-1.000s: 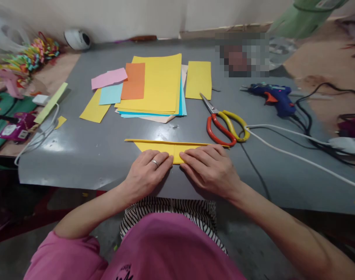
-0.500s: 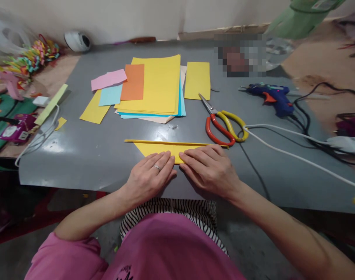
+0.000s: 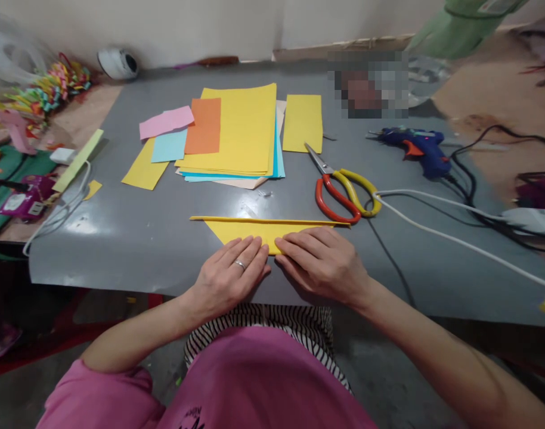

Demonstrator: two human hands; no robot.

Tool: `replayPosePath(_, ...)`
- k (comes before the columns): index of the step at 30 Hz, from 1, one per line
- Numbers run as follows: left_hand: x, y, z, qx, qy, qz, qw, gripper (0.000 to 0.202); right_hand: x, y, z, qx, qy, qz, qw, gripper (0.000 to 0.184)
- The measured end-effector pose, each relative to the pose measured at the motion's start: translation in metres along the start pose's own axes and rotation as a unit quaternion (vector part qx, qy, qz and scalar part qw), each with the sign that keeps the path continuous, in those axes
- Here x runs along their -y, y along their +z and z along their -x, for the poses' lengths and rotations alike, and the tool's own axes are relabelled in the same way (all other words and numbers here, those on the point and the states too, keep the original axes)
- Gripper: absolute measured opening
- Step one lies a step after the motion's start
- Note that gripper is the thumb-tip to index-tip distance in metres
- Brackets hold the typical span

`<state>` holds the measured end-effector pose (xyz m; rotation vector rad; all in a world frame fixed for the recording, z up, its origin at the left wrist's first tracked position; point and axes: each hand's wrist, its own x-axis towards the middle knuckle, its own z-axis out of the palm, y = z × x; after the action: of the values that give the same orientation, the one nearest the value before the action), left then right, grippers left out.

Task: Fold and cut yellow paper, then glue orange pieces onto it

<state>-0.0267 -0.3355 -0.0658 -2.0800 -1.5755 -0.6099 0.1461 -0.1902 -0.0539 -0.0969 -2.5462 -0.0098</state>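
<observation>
On the bench (image 3: 160,235), the folded yellow paper (image 3: 254,230) lies nearer me than the scissors (image 3: 327,189), its right tip just beside their red handle. My left fingers (image 3: 253,257) and right fingers (image 3: 294,245) lie flat across it, uncurled; uneven pressure could skew the fold.

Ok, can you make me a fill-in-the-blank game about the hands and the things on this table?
1. The left hand and right hand rest on folded paper coloured ____.
2. The silver ring is on a finger of the ____ hand.
3. The scissors have handles coloured yellow and ____.
4. From the person's seat, the glue gun lies to the ____ of the scissors.

Missing words: yellow; left; red; right.
</observation>
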Motion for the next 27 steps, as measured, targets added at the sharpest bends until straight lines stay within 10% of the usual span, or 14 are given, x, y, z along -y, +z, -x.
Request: replayPosePath(27, 0.0045, -0.0035, -0.0009, 0.0, -0.017, 0.046, 0.999, 0.018, -0.0013, 0.0001, 0.0012, 0.011, -0.001, -0.003, 1.0, 0.012)
